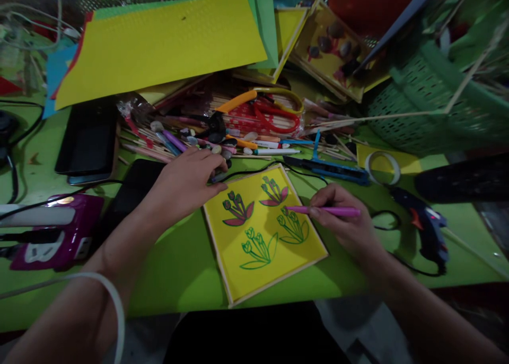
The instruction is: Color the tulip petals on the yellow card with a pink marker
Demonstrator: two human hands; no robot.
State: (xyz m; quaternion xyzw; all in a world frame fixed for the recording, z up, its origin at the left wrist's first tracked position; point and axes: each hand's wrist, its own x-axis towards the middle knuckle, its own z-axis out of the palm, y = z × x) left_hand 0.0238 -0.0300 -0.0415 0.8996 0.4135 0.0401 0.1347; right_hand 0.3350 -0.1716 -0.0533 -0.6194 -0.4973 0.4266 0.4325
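My right hand (344,221) pinches a pink felt-tip pen (338,211). Its tip points left, at the flowers on a yellow board (234,276) edged with thin pale wooden strips. Several tulip drawings (258,247) in green outline are on the board; the upper two have pink-filled leaves, while the lower two show only green lines. My left hand (193,175) rests by the board's upper left corner, beside pens and pebbles, with its fingers curled. A small dark and bluish bit shows between thumb and fingers, too hidden to name.
Behind the board lies a heap of sticks, pens, pebbles and scissors (278,114). Yellow sheets (159,45) lie at the back. A green basket (429,98), tape roll (382,167), box cutter (330,169) and glue gun (425,226) are rightward; phones (88,141) and a purple power strip (85,221) leftward.
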